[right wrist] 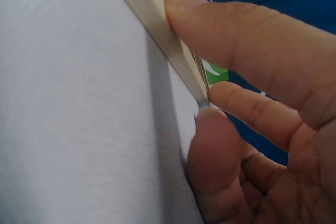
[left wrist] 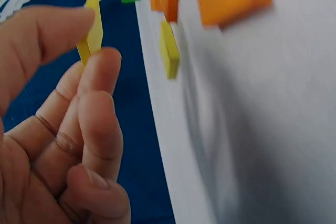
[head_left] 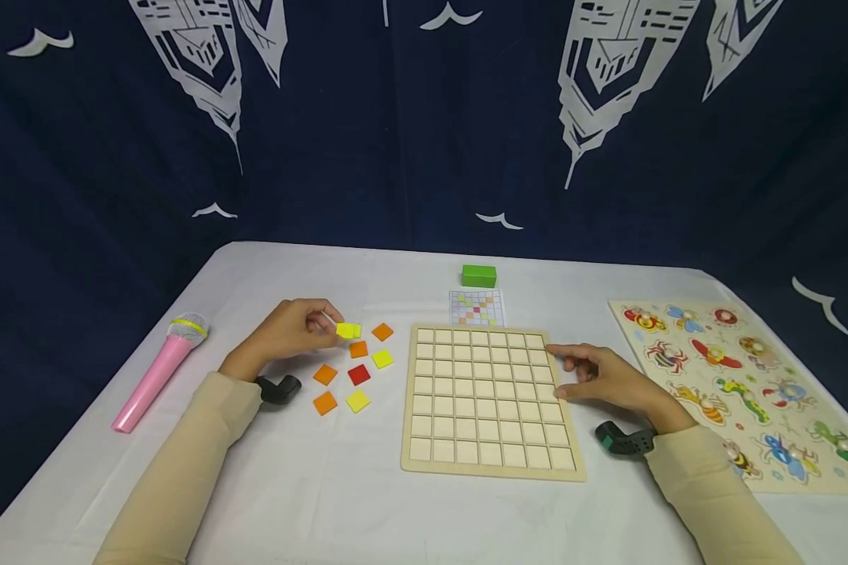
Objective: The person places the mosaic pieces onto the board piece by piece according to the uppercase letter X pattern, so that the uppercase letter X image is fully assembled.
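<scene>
My left hand (head_left: pixel 298 326) pinches a yellow square tile (left wrist: pixel 94 32) between thumb and fingertips, just above the table. In the head view the held tile overlaps another patch of yellow. Close by lie loose orange tiles (head_left: pixel 325 374), yellow tiles (head_left: pixel 358 401) and one red tile (head_left: pixel 359 374). A wooden grid board (head_left: pixel 493 473) with bare square cells lies to their right. At its right edge, my right hand (head_left: pixel 601 378) rests with index finger and thumb touching the rim; the other fingers bend loosely beneath.
Behind the board lies a small printed pattern card (head_left: pixel 477 308), with a green block (head_left: pixel 479 276) at its far side. A pink toy microphone (head_left: pixel 157 369) lies at the left. On the right, an insect puzzle board (head_left: pixel 678 369) reaches under the right forearm.
</scene>
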Tool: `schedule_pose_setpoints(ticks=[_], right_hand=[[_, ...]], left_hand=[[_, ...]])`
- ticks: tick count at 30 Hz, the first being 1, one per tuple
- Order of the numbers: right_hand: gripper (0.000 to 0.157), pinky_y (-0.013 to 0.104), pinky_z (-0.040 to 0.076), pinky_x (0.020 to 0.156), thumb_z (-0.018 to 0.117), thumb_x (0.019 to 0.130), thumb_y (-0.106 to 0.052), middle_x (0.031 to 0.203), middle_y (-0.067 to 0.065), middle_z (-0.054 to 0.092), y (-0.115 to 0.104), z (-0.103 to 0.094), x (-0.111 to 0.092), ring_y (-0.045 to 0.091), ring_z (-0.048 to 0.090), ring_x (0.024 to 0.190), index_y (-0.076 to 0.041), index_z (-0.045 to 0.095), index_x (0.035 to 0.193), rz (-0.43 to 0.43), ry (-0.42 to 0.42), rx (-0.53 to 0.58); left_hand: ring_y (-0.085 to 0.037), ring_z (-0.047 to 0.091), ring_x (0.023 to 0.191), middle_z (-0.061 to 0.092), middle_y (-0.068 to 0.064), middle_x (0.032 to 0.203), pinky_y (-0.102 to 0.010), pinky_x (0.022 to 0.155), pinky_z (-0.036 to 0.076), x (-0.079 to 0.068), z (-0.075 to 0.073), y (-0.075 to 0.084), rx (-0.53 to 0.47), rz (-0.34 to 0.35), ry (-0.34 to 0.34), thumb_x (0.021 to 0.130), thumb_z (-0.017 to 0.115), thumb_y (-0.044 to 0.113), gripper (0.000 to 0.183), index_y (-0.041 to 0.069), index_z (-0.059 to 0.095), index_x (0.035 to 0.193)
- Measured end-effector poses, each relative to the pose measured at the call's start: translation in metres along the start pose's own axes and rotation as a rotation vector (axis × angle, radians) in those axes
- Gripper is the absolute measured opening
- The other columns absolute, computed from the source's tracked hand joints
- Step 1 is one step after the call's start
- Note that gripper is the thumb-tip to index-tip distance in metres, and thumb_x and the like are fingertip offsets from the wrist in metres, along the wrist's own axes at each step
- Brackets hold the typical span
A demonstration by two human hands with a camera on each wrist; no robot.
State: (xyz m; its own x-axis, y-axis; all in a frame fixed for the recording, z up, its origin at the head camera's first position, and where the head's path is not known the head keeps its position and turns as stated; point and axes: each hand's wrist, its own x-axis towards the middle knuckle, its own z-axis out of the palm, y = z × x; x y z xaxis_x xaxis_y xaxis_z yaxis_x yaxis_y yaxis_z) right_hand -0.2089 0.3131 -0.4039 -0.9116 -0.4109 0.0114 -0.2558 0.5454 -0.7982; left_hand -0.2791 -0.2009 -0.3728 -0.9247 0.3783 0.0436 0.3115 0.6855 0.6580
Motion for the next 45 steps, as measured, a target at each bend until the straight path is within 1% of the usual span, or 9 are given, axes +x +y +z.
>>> schedule_pose_setpoints(ticks=[4, 9, 13, 20, 26, 30, 34, 40, 45], right_hand=[[0.071, 0.025, 0.041, 0.068, 0.088, 0.088, -0.004, 0.104, 0.010, 0.053, 0.000, 0.000, 0.000, 0.011, 0.046, 0.079, 0.012, 0.054, 0.149, 0.005, 0.004, -0.002], [0.071, 0.025, 0.041, 0.068, 0.088, 0.088, -0.004, 0.104, 0.010, 0.053, 0.000, -0.001, -0.001, 0.012, 0.046, 0.079, 0.013, 0.054, 0.149, 0.000, 0.009, 0.000], [0.071, 0.025, 0.041, 0.068, 0.088, 0.088, -0.003, 0.104, 0.010, 0.053, 0.000, -0.001, 0.000, 0.012, 0.045, 0.079, 0.013, 0.054, 0.148, -0.006, 0.009, 0.010], [0.070, 0.025, 0.041, 0.068, 0.088, 0.088, -0.003, 0.104, 0.010, 0.053, 0.002, -0.001, 0.001, 0.013, 0.045, 0.079, 0.013, 0.055, 0.148, -0.011, 0.007, 0.017], [0.070, 0.025, 0.041, 0.068, 0.087, 0.088, -0.002, 0.104, 0.010, 0.053, 0.000, -0.001, 0.000, 0.012, 0.045, 0.079, 0.013, 0.055, 0.148, -0.006, 0.005, 0.016], [0.070, 0.025, 0.040, 0.068, 0.087, 0.088, -0.002, 0.104, 0.010, 0.053, -0.002, -0.001, 0.001, 0.012, 0.045, 0.079, 0.014, 0.055, 0.148, -0.007, 0.002, 0.016], [0.070, 0.026, 0.040, 0.068, 0.087, 0.088, -0.002, 0.104, 0.010, 0.053, -0.003, -0.001, 0.001, 0.012, 0.045, 0.078, 0.014, 0.055, 0.147, -0.011, 0.002, 0.011], [0.070, 0.026, 0.040, 0.068, 0.088, 0.087, -0.003, 0.104, 0.010, 0.053, -0.002, -0.001, 0.001, 0.013, 0.045, 0.078, 0.013, 0.055, 0.148, -0.005, 0.004, 0.008], [0.070, 0.026, 0.040, 0.068, 0.088, 0.088, -0.004, 0.104, 0.010, 0.052, -0.002, 0.000, 0.000, 0.013, 0.045, 0.078, 0.012, 0.055, 0.148, 0.000, 0.004, 0.006]], left_hand=[[-0.019, 0.056, 0.070, 0.075, -0.002, 0.092, -0.027, 0.065, 0.046, 0.002, 0.003, 0.012, 0.031, 0.023, 0.000, 0.089, 0.087, 0.016, 0.031, 0.006, 0.076, 0.116], [-0.019, 0.059, 0.073, 0.076, 0.001, 0.094, -0.032, 0.071, 0.048, 0.008, 0.006, 0.028, 0.063, 0.042, -0.036, 0.091, 0.086, 0.019, 0.031, 0.007, 0.076, 0.118], [-0.019, 0.059, 0.071, 0.076, 0.001, 0.095, -0.033, 0.069, 0.048, 0.011, 0.010, 0.039, 0.054, 0.037, -0.068, 0.092, 0.084, 0.019, 0.030, 0.008, 0.076, 0.120], [-0.017, 0.060, 0.062, 0.076, 0.003, 0.096, -0.031, 0.065, 0.045, 0.017, 0.020, 0.053, 0.048, 0.074, -0.099, 0.092, 0.084, 0.020, 0.030, 0.009, 0.076, 0.119], [-0.020, 0.066, 0.062, 0.076, 0.003, 0.097, -0.031, 0.067, 0.048, 0.026, 0.031, 0.064, 0.055, 0.044, -0.131, 0.092, 0.085, 0.026, 0.033, 0.010, 0.076, 0.118], [-0.019, 0.064, 0.059, 0.076, 0.003, 0.099, -0.031, 0.066, 0.049, 0.031, 0.038, 0.069, 0.071, 0.024, -0.157, 0.091, 0.087, 0.028, 0.036, 0.011, 0.076, 0.120], [-0.016, 0.061, 0.066, 0.075, 0.003, 0.099, -0.031, 0.066, 0.048, 0.036, 0.045, 0.073, 0.097, 0.029, -0.172, 0.090, 0.087, 0.031, 0.036, 0.012, 0.077, 0.118], [-0.015, 0.066, 0.085, 0.076, 0.006, 0.096, -0.033, 0.076, 0.050, 0.045, 0.056, 0.078, 0.129, 0.048, -0.185, 0.088, 0.088, 0.033, 0.035, 0.014, 0.078, 0.116], [-0.015, 0.066, 0.085, 0.076, 0.006, 0.098, -0.034, 0.077, 0.050, 0.051, 0.064, 0.086, 0.141, 0.036, -0.202, 0.087, 0.089, 0.032, 0.035, 0.016, 0.079, 0.116]])
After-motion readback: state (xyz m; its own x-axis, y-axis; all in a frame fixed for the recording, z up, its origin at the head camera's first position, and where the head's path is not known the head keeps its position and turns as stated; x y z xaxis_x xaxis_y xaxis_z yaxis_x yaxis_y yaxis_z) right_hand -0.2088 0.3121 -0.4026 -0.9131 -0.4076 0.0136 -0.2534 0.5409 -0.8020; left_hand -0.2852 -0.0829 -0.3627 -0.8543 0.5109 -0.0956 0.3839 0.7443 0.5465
